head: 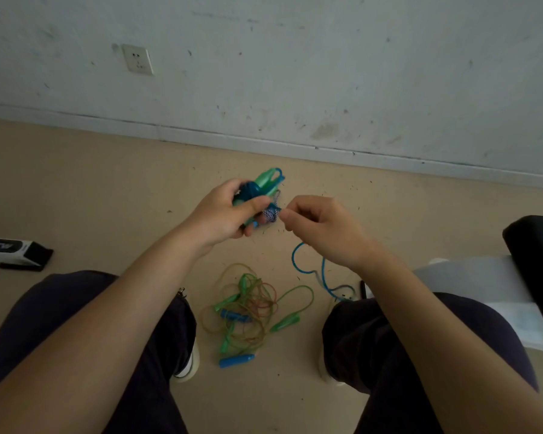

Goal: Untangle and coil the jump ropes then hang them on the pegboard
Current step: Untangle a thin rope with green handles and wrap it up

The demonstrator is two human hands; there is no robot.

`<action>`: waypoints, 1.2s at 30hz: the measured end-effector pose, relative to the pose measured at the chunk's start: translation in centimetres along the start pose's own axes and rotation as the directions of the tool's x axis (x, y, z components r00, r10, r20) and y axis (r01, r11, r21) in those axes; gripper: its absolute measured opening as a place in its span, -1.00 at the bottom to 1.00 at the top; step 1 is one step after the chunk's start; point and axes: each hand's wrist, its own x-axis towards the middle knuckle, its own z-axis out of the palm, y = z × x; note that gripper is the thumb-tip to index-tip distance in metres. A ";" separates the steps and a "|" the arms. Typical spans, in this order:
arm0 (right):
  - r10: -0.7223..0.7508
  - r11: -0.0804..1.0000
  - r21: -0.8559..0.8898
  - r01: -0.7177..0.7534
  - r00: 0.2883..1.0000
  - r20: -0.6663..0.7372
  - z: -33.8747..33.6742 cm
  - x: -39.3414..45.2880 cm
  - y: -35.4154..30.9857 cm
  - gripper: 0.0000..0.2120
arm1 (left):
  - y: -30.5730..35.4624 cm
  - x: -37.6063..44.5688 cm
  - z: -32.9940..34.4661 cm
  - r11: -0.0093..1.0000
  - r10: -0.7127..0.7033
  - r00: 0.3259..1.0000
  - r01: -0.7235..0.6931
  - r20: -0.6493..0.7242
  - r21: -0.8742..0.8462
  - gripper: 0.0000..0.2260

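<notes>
Left grip: fingers curled round a coiled bundle of blue and green jump rope, held above the floor.
Right grip: thumb and fingertips pinch a blue-and-white patterned cord beside the bundle.
Blue rope: trails down from under the right hand to the floor.
Tangled ropes: green and blue handles, thin cords, heaped on the floor between the knees.

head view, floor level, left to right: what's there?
Black-and-white box → tangled ropes pile → loose blue rope → white sheet → black object.
</notes>
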 end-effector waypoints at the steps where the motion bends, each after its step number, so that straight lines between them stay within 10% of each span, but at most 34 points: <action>1: -0.025 1.000 -0.018 0.025 1.000 -0.010 -0.2 -0.1 -0.1 -0.77 | 0.0 -0.1 -0.1 0.999 -0.020 0.998 0.017 0.065 0.046 -0.84; 6: -0.155 0.979 -0.138 0.152 0.988 -0.014 -0.8 -0.3 -0.2 -0.84 | -0.2 -0.8 0.3 0.988 -0.096 0.903 0.035 0.418 0.152 -0.75; 13: -0.216 0.961 -0.187 0.205 0.975 -0.044 -1.0 0.2 0.4 -0.91 | 0.1 -1.2 0.5 0.990 -0.123 0.812 0.061 0.570 0.128 -0.63; 23: -0.052 0.998 0.022 0.054 0.996 -0.071 -0.5 0.5 1.1 -0.72 | -0.5 -1.2 1.1 0.979 -0.107 0.930 0.038 0.350 0.199 -0.70; 36: 0.063 0.927 0.366 -0.085 0.995 0.071 -0.6 0.5 1.2 -0.65 | 0.4 -1.3 1.2 0.980 0.145 0.981 -0.125 0.128 -0.154 -0.71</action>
